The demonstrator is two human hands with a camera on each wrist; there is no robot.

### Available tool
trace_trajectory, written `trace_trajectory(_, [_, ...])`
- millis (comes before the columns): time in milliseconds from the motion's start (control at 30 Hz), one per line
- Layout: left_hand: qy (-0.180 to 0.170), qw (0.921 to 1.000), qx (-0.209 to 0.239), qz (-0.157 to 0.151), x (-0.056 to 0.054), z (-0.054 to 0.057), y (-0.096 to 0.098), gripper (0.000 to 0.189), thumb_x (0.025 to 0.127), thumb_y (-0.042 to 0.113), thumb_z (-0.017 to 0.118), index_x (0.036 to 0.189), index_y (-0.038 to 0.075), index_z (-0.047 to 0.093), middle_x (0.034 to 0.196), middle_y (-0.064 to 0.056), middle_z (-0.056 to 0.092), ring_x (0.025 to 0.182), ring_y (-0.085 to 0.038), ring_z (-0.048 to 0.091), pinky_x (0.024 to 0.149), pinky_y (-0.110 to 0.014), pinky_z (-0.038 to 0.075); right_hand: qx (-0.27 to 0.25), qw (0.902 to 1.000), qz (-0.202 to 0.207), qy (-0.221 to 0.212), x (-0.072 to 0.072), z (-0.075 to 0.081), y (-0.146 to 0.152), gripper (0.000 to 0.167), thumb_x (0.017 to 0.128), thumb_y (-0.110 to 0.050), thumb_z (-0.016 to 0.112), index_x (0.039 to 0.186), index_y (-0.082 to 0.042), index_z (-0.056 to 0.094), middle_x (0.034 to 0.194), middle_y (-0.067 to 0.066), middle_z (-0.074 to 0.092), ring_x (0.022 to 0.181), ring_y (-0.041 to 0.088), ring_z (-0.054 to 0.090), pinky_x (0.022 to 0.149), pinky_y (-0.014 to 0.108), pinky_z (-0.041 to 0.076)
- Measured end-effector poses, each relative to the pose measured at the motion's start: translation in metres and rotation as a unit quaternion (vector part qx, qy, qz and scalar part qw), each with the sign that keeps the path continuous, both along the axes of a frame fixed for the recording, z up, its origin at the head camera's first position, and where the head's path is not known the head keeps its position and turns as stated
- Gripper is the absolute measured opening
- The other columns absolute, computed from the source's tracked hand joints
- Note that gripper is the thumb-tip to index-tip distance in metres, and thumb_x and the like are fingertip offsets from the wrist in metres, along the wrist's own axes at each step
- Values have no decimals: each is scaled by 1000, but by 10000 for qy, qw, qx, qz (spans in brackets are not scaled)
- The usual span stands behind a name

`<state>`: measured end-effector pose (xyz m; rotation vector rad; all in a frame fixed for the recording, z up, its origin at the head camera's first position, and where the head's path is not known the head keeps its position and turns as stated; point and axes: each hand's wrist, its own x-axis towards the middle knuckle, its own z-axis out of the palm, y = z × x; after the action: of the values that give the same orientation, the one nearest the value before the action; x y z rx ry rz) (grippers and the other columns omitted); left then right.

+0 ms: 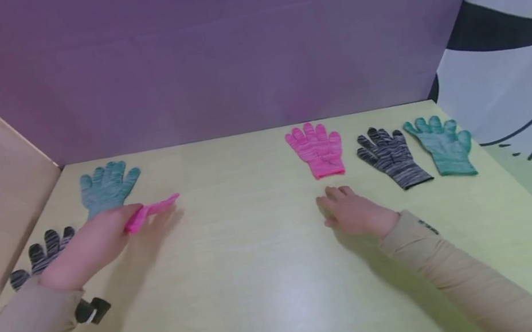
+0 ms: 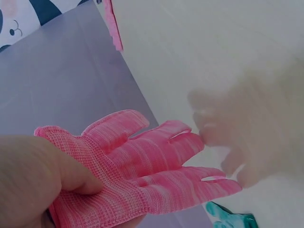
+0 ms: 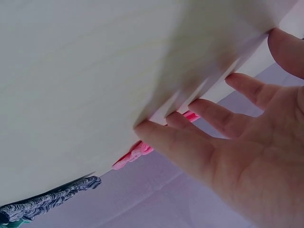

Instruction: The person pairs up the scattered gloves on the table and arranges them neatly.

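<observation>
My left hand (image 1: 104, 235) pinches a pink knit glove (image 2: 156, 166) by its ribbed cuff, thumb on top. The glove's fingers stick out to the right, raised over the tabletop, and its shadow falls below. Nearest to this hand lie a blue-green glove (image 1: 107, 186) behind it and a black-and-grey glove (image 1: 44, 251), partly covered by the forearm. My right hand (image 1: 354, 213) holds nothing. Its spread fingertips (image 3: 142, 127) rest on the tabletop, just in front of the cuff of a second pink glove (image 1: 320, 151) lying flat with fingers pointing away.
To the right of that pink glove lie another black-and-grey glove (image 1: 392, 157) and a green glove (image 1: 446, 146). A purple panel (image 1: 228, 56) rises behind the pale table (image 1: 247, 308). Pale side panels stand left and right, the right one bearing a cartoon drawing.
</observation>
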<state>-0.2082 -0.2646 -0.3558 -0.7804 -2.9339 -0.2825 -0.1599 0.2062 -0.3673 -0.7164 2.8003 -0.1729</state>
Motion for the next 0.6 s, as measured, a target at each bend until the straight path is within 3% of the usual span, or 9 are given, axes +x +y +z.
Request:
trace_trajectory(33, [-46, 9998, 135, -112, 16, 18, 15, 28, 82, -7, 59, 109, 1, 62, 90, -12, 66, 82, -31, 62, 77, -50, 52, -1, 10000, 6, 20, 0, 0, 0, 49, 94, -17, 55, 135, 6, 41, 139, 35, 34, 125, 55, 34, 103, 61, 35])
trace_trajectory(67, [-200, 9997, 122, -105, 25, 33, 26, 18, 84, -8, 56, 98, 1, 62, 77, -7, 63, 69, -25, 58, 65, -47, 52, 8, 10000, 1, 32, 0, 0, 0, 49, 94, -17, 55, 135, 6, 41, 139, 35, 34, 125, 55, 34, 102, 61, 35])
trace_trajectory(133, [-282, 9996, 18, 13, 30, 50, 43, 23, 82, -11, 53, 100, 0, 62, 80, -8, 64, 71, -24, 59, 67, -47, 53, 4, 10000, -34, 14, 0, 1, 0, 49, 94, -17, 55, 135, 6, 41, 139, 35, 33, 125, 55, 33, 103, 61, 35])
trace_trajectory(200, [-361, 9993, -13, 99, 29, 61, 54, 24, 83, -12, 52, 103, -2, 61, 83, -10, 65, 73, -25, 59, 70, -47, 53, 7, 10000, -54, -5, 0, 1, 0, 50, 94, -17, 55, 136, 6, 40, 140, 36, 33, 126, 55, 33, 103, 61, 34])
trace_trajectory(400, [-537, 9983, 99, 188, 15, 73, 77, 30, 86, -9, 50, 115, -3, 59, 97, -17, 67, 80, -29, 60, 75, -48, 52, 56, 9999, -94, -52, 2, 1, 1, 51, 95, -17, 54, 137, 6, 39, 142, 37, 30, 128, 56, 30, 105, 61, 31])
trace_trajectory(600, [-621, 9971, 404, 175, -4, 73, 92, 20, 92, -4, 47, 108, -2, 59, 97, -18, 65, 83, -29, 59, 77, -47, 50, 57, 10000, -29, 21, 0, -1, -1, 51, 94, -18, 55, 136, 6, 40, 141, 37, 32, 127, 57, 31, 105, 61, 31])
